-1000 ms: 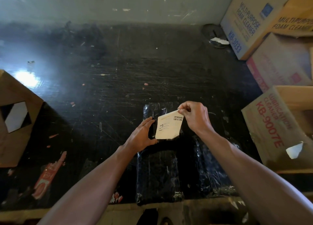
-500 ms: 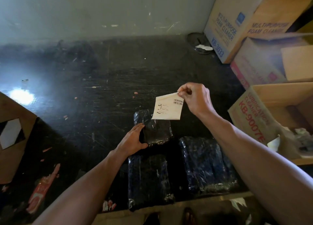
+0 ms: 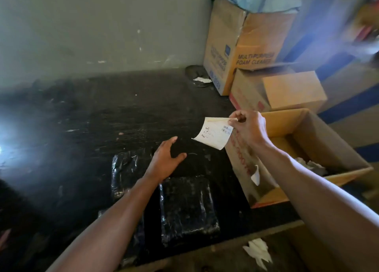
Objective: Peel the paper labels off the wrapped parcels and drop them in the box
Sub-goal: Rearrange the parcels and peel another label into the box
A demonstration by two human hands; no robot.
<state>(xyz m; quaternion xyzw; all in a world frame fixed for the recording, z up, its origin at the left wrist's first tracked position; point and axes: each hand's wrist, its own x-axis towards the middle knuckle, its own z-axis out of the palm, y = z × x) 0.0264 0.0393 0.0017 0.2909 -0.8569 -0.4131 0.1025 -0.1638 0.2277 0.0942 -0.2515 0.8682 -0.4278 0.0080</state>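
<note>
Right hand [image 3: 249, 129]: pinching peeled label [image 3: 213, 135] by its corner, beside open box [image 3: 311, 116], likely for dropping. Left hand [image 3: 166, 159]: spread, empty, above wrapped parcels [image 3: 187, 207].

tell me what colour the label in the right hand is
Cream-white with black print and a barcode, seen in the head view: the label pinched in the right hand.

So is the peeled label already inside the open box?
No, the right hand pinches the label in the air, just short of the open box.
</note>
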